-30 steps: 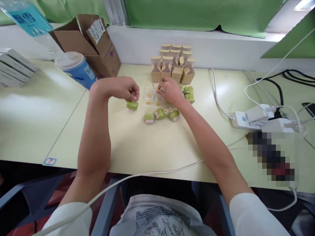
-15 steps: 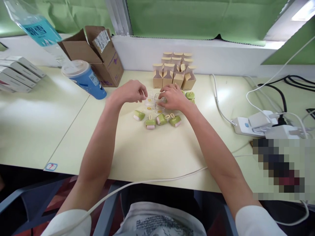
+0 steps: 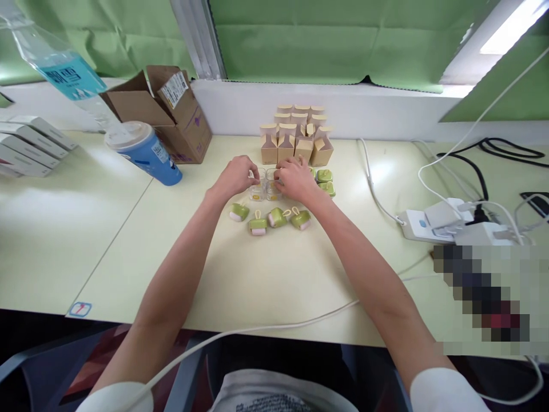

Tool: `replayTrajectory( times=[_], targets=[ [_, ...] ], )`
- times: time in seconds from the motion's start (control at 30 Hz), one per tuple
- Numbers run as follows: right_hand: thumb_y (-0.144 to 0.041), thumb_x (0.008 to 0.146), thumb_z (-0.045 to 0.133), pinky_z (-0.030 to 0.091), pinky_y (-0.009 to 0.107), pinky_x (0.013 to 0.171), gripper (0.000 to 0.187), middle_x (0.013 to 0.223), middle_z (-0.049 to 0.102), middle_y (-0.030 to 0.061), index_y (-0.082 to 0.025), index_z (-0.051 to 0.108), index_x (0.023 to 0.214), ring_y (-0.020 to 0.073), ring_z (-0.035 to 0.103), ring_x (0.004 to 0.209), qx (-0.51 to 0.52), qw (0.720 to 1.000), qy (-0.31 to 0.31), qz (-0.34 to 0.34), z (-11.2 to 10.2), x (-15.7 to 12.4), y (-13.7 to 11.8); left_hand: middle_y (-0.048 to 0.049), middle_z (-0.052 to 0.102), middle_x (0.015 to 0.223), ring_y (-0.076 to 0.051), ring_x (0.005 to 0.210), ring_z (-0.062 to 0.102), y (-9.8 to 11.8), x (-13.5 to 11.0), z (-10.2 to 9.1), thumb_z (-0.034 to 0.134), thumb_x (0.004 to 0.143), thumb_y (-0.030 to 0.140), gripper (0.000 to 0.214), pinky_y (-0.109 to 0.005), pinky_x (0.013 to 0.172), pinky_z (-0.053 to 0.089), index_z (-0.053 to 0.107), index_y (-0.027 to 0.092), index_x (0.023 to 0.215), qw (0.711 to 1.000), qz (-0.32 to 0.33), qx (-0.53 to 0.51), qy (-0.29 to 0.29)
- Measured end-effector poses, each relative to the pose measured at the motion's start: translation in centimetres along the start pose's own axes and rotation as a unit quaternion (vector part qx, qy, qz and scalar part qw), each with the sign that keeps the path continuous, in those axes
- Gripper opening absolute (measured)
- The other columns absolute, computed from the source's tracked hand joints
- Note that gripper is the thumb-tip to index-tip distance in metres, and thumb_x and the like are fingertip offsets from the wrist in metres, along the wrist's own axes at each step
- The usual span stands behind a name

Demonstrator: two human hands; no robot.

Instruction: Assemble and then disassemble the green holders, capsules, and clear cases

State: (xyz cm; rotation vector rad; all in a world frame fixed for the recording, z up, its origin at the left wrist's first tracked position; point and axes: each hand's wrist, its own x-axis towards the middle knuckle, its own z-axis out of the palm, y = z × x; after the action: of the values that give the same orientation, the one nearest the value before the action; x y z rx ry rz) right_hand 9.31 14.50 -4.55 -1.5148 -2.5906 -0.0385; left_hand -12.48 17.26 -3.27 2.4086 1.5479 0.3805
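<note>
Both forearms reach fwd, L hand (image 3: 234,178) & R hand (image 3: 295,178) palm-down, fingers curled onto clear boxes (image 3: 265,187) (gripped or just touched: can't tell)

Bright overhead light, table glare, warped edges.

Left hand (image 3: 234,178): curled, fingertips on a small clear plastic cube box (image 3: 256,190).
Right hand (image 3: 297,179): fingertips on the neighbouring clear plastic cube (image 3: 273,191). Whether either hand grips cannot be told.
Nearer the person than both hands: four small green charms with pink bases (image 3: 278,217), in a row on the pale tabletop (image 3: 266,274).
Beyond the hands: clustered tan cardboard cartons (image 3: 295,143).
</note>
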Motion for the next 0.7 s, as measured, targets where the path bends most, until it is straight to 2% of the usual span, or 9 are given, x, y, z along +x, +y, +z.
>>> replayTrajectory(
  times=[0.1,0.2,0.27,0.37,0.47,0.6,0.7],
  targets=[
    [-0.026,0.111,0.058,0.039,0.066,0.128,0.032,0.143,0.078,0.0224,-0.013,0.083,0.127,0.0439,0.059,0.142,0.026,1.0,0.006,0.004,-1.0,-0.1,-0.1,-0.0124,0.076,0.115,-0.028,0.101,0.073,-0.1,0.0,0.2,0.079,0.087,0.026,0.008,-0.045,0.098,0.059,0.083,0.02,0.087,1.0,-0.006,-0.001,0.007],
    [-0.031,0.112,0.059,0.05,0.06,0.119,0.034,0.143,0.078,0.0219,-0.013,0.079,0.133,0.0429,0.063,0.138,0.059,0.997,0.042,0.036,-3.3,-0.6,1.1,-0.0123,0.075,0.117,-0.028,0.101,0.073,-0.2,-0.2,0.0,0.08,0.088,0.03,0.012,-0.044,0.097,0.059,0.083,0.02,0.094,1.0,-0.002,0.004,-0.007],
    [-0.025,0.107,0.063,0.055,0.056,0.112,0.026,0.137,0.079,0.0191,-0.016,0.081,0.125,0.0414,0.067,0.133,0.073,0.994,0.06,0.061,-4.9,-1.4,2.6,-0.0122,0.075,0.119,-0.029,0.105,0.072,-0.2,-0.2,-0.2,0.081,0.089,0.032,0.016,-0.044,0.097,0.058,0.083,0.021,0.1,1.0,0.01,0.014,-0.02],
    [-0.025,0.096,0.077,0.059,0.053,0.102,0.015,0.128,0.081,0.0161,-0.02,0.083,0.109,0.043,0.069,0.13,0.083,0.994,0.026,0.066,-6.3,-2.5,4.6,-0.0122,0.075,0.12,-0.03,0.11,0.071,0.1,-0.3,-0.4,0.078,0.091,0.028,0.012,-0.045,0.1,0.057,0.083,0.021,0.099,0.999,0.016,0.029,-0.021],
    [-0.029,0.094,0.083,0.059,0.051,0.103,0.017,0.131,0.082,0.015,-0.019,0.084,0.107,0.0424,0.068,0.134,0.087,0.995,-0.013,0.053,-6.1,-2.9,5.0,-0.0129,0.076,0.124,-0.031,0.112,0.071,0.7,-0.4,-0.5,0.072,0.093,0.024,0.011,-0.046,0.101,0.057,0.082,0.021,0.099,0.999,0.002,0.03,-0.014],
    [-0.021,0.1,0.074,0.057,0.045,0.105,0.016,0.137,0.081,0.0144,-0.017,0.086,0.111,0.0363,0.069,0.135,0.075,0.996,-0.044,0.033,-5.1,-2.5,3.9,-0.0149,0.074,0.137,-0.032,0.118,0.071,1.7,-0.7,-0.8,0.066,0.1,0.026,0.019,-0.048,0.1,0.058,0.08,0.02,0.111,0.999,-0.015,0.027,0.03],
    [-0.016,0.101,0.067,0.057,0.043,0.102,0.024,0.146,0.077,0.0168,-0.017,0.087,0.115,0.0358,0.071,0.133,0.059,0.997,-0.042,0.033,-4.7,-2.2,3.2,-0.014,0.074,0.138,-0.034,0.129,0.067,2.6,-0.8,-0.7,0.063,0.102,0.028,0.019,-0.047,0.101,0.058,0.078,0.022,0.112,0.998,0.014,0.01,0.062]
  ],
)
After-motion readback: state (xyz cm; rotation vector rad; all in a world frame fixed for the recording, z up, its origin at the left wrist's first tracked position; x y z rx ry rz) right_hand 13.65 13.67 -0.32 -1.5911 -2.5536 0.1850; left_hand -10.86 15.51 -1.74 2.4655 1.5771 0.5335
